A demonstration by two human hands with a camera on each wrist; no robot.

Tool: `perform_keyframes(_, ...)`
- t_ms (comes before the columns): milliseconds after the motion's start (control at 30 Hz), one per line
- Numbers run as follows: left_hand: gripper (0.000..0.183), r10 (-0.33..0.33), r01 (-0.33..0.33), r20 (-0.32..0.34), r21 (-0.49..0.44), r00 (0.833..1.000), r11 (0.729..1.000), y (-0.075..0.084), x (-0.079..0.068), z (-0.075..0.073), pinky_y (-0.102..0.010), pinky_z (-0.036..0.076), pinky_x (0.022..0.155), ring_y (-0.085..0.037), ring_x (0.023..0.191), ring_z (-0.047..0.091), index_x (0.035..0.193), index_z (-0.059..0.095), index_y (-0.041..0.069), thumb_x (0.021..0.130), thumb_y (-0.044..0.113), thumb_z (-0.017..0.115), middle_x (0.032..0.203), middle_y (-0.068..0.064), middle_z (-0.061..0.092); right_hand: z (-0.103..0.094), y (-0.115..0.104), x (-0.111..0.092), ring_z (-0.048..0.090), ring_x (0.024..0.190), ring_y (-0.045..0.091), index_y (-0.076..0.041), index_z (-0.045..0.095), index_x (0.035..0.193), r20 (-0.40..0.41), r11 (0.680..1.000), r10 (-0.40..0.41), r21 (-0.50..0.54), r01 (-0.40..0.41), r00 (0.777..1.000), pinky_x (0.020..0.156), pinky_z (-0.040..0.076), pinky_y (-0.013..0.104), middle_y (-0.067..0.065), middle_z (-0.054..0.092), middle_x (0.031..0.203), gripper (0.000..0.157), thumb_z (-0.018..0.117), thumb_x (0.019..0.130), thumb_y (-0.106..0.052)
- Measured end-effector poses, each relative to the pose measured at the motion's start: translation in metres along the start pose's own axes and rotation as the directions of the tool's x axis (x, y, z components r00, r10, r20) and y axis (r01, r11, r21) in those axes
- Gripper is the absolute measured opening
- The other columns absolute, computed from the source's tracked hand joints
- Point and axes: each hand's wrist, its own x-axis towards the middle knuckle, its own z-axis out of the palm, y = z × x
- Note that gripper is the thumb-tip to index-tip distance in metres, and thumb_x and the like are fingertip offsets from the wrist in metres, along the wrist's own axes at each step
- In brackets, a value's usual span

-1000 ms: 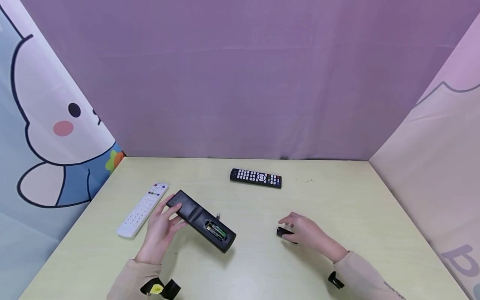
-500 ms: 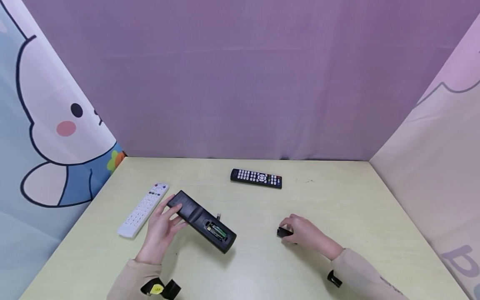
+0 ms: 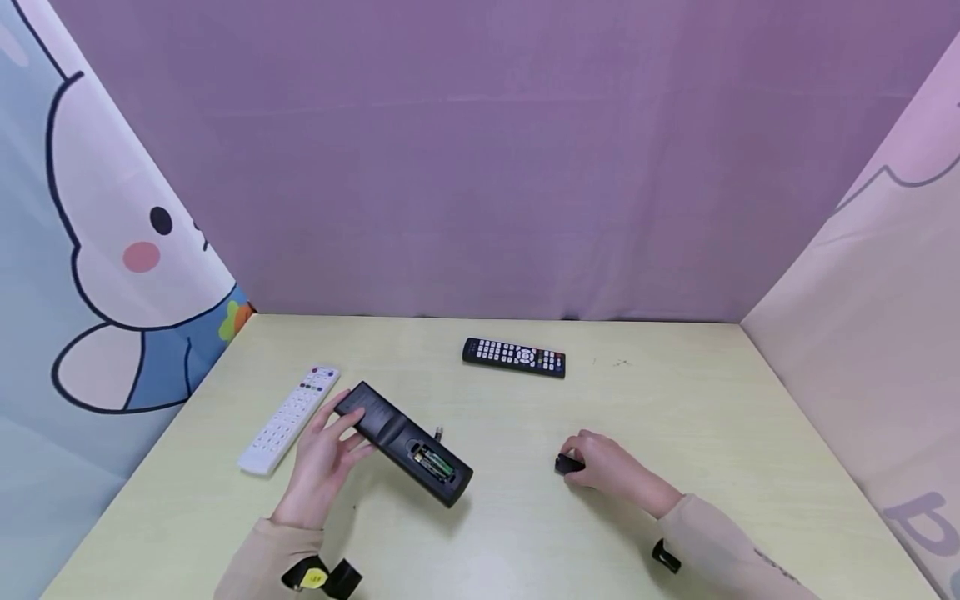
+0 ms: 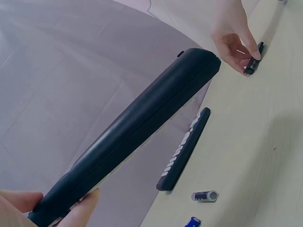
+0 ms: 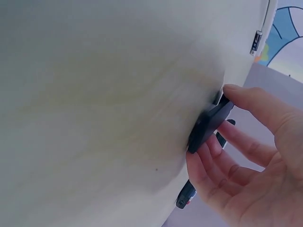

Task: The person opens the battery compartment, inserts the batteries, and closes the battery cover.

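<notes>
My left hand (image 3: pixel 317 471) holds a black remote control (image 3: pixel 386 427) tilted above the table, back side up. Its battery compartment is uncovered and a green battery (image 3: pixel 437 463) shows inside. My right hand (image 3: pixel 611 465) pinches a small black battery cover (image 3: pixel 569 464) between thumb and fingers, low over the table. In the right wrist view the same cover (image 5: pixel 208 124) stands edge-on in the fingertips; whether it touches the table I cannot tell. A loose battery (image 4: pixel 205 196) lies on the table beyond the held remote, with a blue-ended battery (image 4: pixel 193 222) near it.
A white remote (image 3: pixel 288 421) lies on the left of the table (image 3: pixel 517 525), close to my left hand. Another black remote (image 3: pixel 513 357) lies buttons up at the back. A purple cloth (image 3: pixel 487 167) hangs behind the table, with printed cloths at both sides.
My right fingers have drawn together on the battery cover and tipped it up a little. The left hand and its remote have stayed nearly still.
</notes>
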Motion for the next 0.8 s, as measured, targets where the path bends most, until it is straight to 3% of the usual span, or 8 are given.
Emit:
perform_keyframes(500,0.045,0.0,0.0,0.002,-0.006,1.0,1.0,0.0009,-0.0021,0.0017,-0.028,0.053,0.071,-0.014,0.08,0.062,0.128,0.035,0.018,0.087,0.004,0.049,0.113,-0.008,0.043,-0.0046,-0.0021,-0.0035,0.047,0.067,0.011,-0.001,0.061,0.099,0.004,0.991,0.013,0.133,-0.013,1.0,0.059,0.043,0.025,-0.001,0.053,0.076,0.033,0.072,0.069,-0.01)
perform_keyframes(800,0.041,0.005,-0.005,0.003,-0.002,1.0,1.0,0.0013,-0.0027,0.0015,-0.028,0.053,0.071,-0.014,0.08,0.062,0.124,0.039,0.02,0.087,0.005,0.05,0.11,-0.007,0.045,-0.0086,-0.0039,-0.0034,0.049,0.066,0.009,-0.001,0.06,0.101,-0.07,0.982,-0.075,0.166,0.086,0.995,0.056,0.043,0.02,-0.002,0.053,0.075,0.031,0.069,0.072,-0.008)
